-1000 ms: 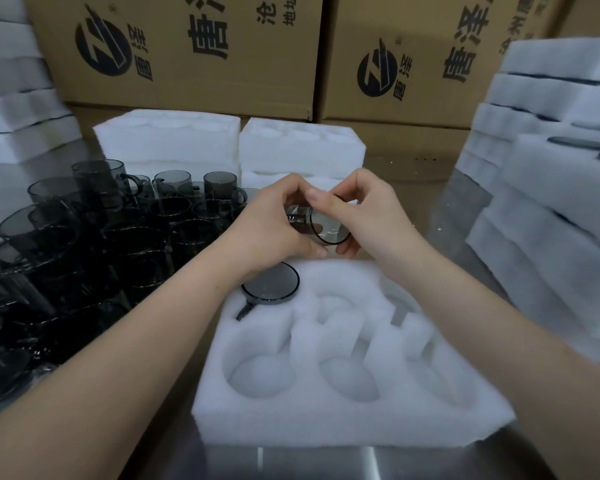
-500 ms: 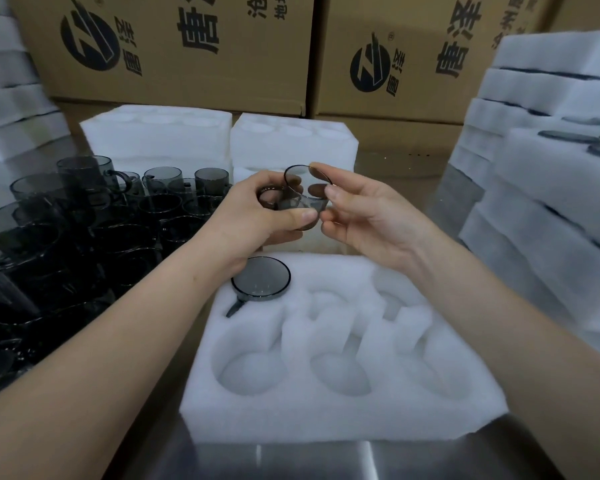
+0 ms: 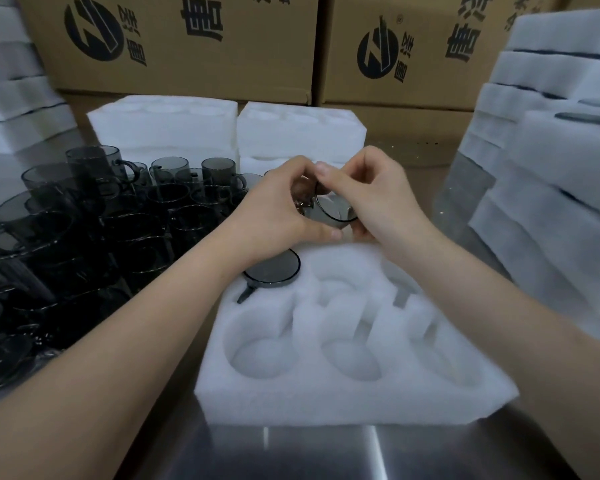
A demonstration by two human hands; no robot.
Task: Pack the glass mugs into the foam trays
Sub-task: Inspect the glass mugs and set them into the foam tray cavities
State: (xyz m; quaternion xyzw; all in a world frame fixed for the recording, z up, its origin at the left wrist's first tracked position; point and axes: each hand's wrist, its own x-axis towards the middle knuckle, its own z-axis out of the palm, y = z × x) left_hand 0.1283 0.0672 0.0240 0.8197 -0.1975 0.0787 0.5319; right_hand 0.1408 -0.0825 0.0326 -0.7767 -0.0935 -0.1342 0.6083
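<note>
A white foam tray (image 3: 354,403) with round pockets lies in front of me on the steel table. One smoky glass mug (image 3: 274,271) sits in its far left pocket, handle to the left. Both hands hold a second smoky glass mug (image 3: 331,211) on its side just above the tray's far edge, its rim facing me. My left hand (image 3: 278,206) grips its left side and my right hand (image 3: 371,195) pinches the rim from the right. The mug's handle is hidden by fingers.
Several loose dark glass mugs (image 3: 84,230) crowd the table to the left. Spare foam trays (image 3: 229,129) lie behind them. Stacked foam trays (image 3: 548,174) rise on the right and more foam stacks (image 3: 11,98) on the far left. Cardboard boxes (image 3: 194,39) line the back.
The held mug has turned from upright to lying with its rim toward me and has dropped lower. My right hand has closed onto its rim.
</note>
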